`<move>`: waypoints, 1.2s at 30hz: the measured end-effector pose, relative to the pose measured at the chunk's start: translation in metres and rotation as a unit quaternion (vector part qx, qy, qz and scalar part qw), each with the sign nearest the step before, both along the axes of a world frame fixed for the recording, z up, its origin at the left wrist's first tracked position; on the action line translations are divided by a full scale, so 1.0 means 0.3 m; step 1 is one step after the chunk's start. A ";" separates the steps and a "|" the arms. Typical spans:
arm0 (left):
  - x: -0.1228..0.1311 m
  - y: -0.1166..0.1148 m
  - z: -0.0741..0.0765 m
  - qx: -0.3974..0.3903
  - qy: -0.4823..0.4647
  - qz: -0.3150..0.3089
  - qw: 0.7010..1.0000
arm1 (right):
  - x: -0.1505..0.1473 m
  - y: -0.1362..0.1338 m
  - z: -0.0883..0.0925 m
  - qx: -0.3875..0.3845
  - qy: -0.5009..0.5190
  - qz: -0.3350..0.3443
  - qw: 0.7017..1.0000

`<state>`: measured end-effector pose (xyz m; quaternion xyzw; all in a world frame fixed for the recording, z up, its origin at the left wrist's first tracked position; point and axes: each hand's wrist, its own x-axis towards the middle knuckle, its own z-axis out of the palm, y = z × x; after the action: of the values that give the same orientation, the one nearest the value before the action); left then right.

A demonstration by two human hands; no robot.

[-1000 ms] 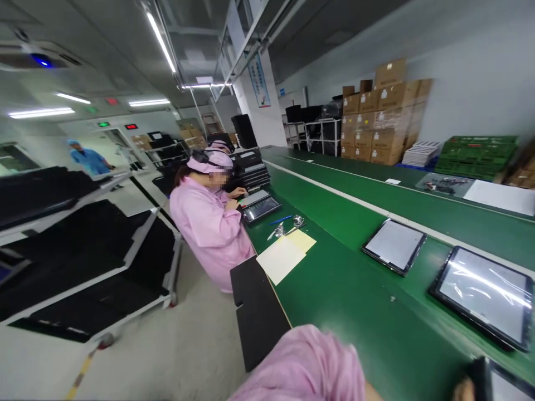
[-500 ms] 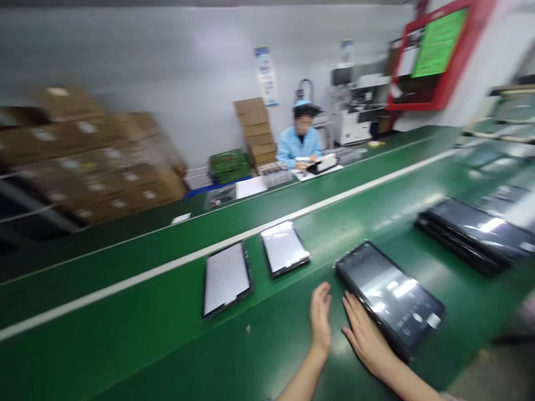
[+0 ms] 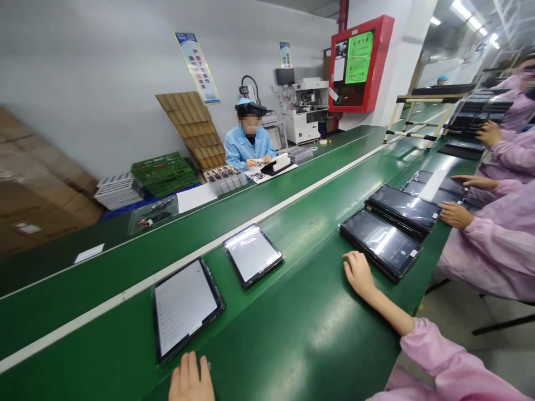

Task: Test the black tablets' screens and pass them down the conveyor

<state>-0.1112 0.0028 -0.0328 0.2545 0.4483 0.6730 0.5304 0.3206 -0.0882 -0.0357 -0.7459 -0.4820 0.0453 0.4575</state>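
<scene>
My left hand (image 3: 190,380) lies flat on the green belt (image 3: 292,323) at the bottom edge, fingers stretched out, just below a tablet with a white screen (image 3: 184,305). My right hand (image 3: 357,273) rests on the belt with curled fingers, empty, touching the near left corner of a dark-screened tablet (image 3: 381,241). A second white-screened tablet (image 3: 252,254) lies between the two hands, farther back.
A co-worker in pink at the right has a hand (image 3: 455,214) beside another dark tablet (image 3: 404,205). More pink-sleeved people sit farther right. A person in blue (image 3: 249,146) sits across the belts. Green crates (image 3: 165,174), cardboard boxes and a red cabinet (image 3: 360,64) line the wall.
The view swung right along the line. My hands moved apart: the left slid away to the nearer white tablet, the right stayed by the dark tablet's corner.
</scene>
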 end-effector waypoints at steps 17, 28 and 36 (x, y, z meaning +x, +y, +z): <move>0.016 0.224 0.090 -0.068 -0.313 -0.084 0.944 | -0.530 0.592 0.012 0.055 0.766 0.214 0.604; 0.038 -0.047 0.060 -0.144 -0.232 -0.332 0.903 | -0.415 0.119 0.020 -0.077 0.759 0.365 0.534; -0.071 -0.485 0.007 -0.151 -0.149 -0.418 0.883 | -0.342 -0.263 0.019 -0.118 0.742 0.323 0.576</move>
<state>-0.1324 -0.1427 -0.0306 0.2314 0.3122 0.3428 0.8553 0.2179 -0.1670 -0.0300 -0.2944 -0.1738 0.7839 0.5183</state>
